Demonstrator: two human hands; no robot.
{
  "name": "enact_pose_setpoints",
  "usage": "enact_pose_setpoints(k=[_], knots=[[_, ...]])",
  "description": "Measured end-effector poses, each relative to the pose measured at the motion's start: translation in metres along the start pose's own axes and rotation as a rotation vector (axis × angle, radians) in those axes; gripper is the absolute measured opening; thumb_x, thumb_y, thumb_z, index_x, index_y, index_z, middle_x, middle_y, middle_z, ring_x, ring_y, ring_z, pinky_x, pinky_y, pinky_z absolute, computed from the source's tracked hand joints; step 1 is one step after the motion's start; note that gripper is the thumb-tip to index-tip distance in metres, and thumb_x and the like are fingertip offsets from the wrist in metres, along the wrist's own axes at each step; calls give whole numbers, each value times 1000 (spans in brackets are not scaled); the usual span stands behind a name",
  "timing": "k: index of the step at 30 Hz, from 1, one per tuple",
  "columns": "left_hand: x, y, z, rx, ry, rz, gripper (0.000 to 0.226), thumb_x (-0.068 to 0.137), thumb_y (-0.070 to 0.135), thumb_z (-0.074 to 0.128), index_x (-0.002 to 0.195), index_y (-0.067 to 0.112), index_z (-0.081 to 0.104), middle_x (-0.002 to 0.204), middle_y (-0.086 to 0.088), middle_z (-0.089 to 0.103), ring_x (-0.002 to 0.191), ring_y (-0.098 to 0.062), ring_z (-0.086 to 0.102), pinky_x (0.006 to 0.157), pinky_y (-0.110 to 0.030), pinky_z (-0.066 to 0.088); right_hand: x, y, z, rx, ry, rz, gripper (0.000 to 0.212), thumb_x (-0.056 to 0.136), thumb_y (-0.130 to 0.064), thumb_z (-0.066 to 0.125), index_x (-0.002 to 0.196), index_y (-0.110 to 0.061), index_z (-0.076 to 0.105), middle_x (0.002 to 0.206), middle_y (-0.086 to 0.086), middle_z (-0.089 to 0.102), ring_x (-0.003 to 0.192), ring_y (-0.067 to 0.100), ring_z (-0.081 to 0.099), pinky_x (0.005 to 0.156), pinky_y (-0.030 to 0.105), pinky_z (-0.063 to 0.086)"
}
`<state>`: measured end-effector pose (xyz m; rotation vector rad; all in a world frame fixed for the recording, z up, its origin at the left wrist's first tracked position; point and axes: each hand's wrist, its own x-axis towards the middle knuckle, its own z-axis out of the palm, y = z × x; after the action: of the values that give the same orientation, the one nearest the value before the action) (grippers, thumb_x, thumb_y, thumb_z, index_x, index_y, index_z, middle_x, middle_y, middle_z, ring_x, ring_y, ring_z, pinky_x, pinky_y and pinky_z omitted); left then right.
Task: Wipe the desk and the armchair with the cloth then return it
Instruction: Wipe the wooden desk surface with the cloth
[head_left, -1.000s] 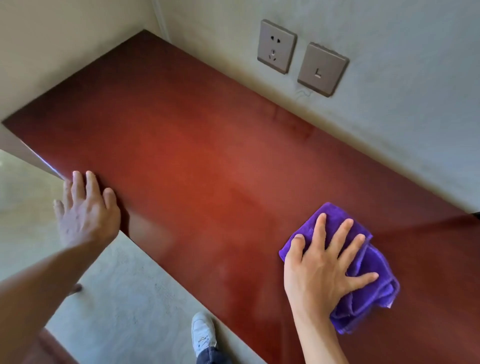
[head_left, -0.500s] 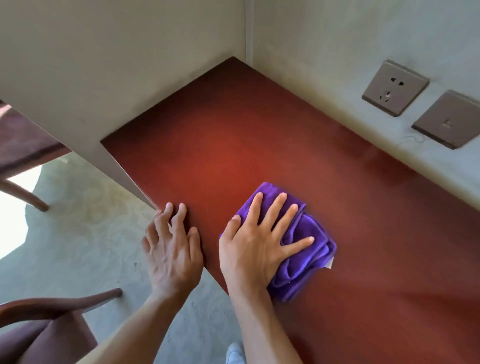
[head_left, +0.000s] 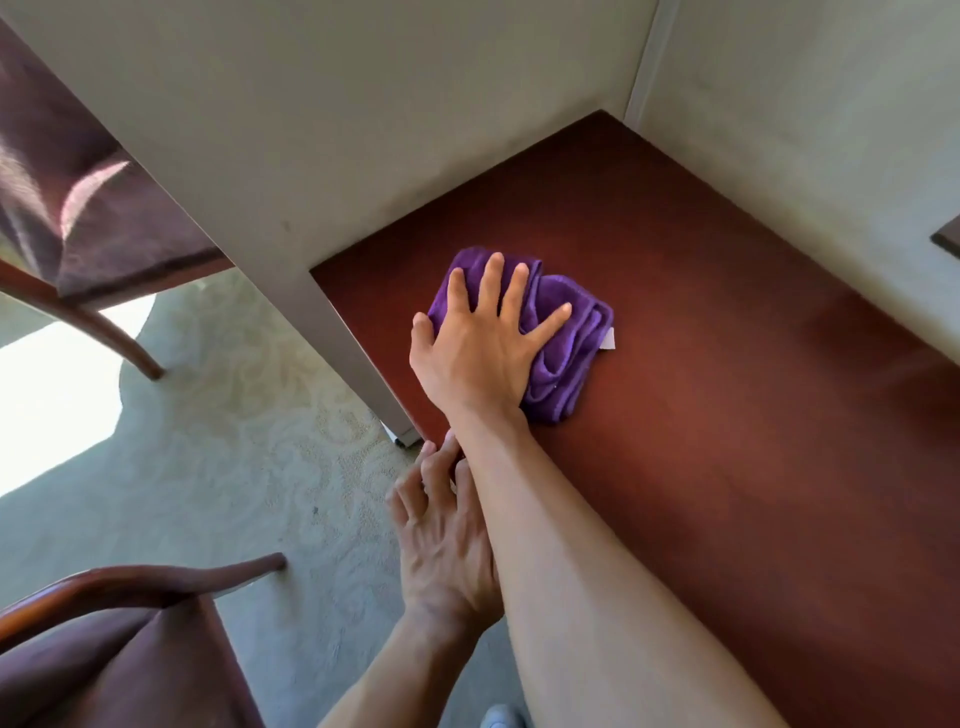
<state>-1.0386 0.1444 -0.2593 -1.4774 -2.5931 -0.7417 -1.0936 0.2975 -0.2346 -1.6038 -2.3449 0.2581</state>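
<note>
A folded purple cloth (head_left: 566, 358) lies on the dark red desk top (head_left: 727, 415), close to its left end by the side wall. My right hand (head_left: 483, 343) presses flat on the cloth with fingers spread. My left hand (head_left: 441, 540) rests with fingers apart on the desk's front edge, partly hidden under my right forearm. An armchair (head_left: 104, 649) with a curved wooden arm and dark purple seat stands at the lower left.
A second chair (head_left: 78, 218) with purple upholstery and a wooden leg sits at the upper left behind the grey side panel (head_left: 311, 208). Pale patterned carpet (head_left: 234, 441) covers the floor. A wall plate edge (head_left: 948, 241) shows at the right.
My right hand slid the cloth leftward along the desk to its left end. My left hand stayed on the front edge and now sits under my right forearm.
</note>
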Motion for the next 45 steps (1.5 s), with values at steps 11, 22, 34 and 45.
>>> enact_pose_setpoints(k=[11,22,34,45], knots=[[-5,-7,7,-96,-129,-73,55,90,41,44,139,17,51,147,-8,41,133,-31,36,108,-42,22,25,10,-3,141,-357,-683,60,85,-54,48,144,-45,47,164,-17,25,155,12,8,119,61,-9],[27,-28,-21,-166,-27,45,62,102,43,30,158,16,29,164,-6,32,153,-16,24,120,-25,10,-48,97,-52,162,-425,-910,54,88,-39,47,142,-34,48,163,-10,31,154,11,12,124,54,-2],[-47,60,-14,50,-392,333,70,102,61,25,164,31,12,173,-7,9,160,-24,6,129,-44,7,-165,252,-122,456,-307,-547,63,92,-22,55,147,-7,28,154,20,19,144,31,30,114,47,35],[-122,113,-23,59,-423,409,61,100,55,35,159,39,34,171,-14,18,158,-32,15,127,-47,11,-232,505,-222,-4,-381,13,74,97,-61,10,157,-24,28,168,-5,13,155,11,5,125,34,6]])
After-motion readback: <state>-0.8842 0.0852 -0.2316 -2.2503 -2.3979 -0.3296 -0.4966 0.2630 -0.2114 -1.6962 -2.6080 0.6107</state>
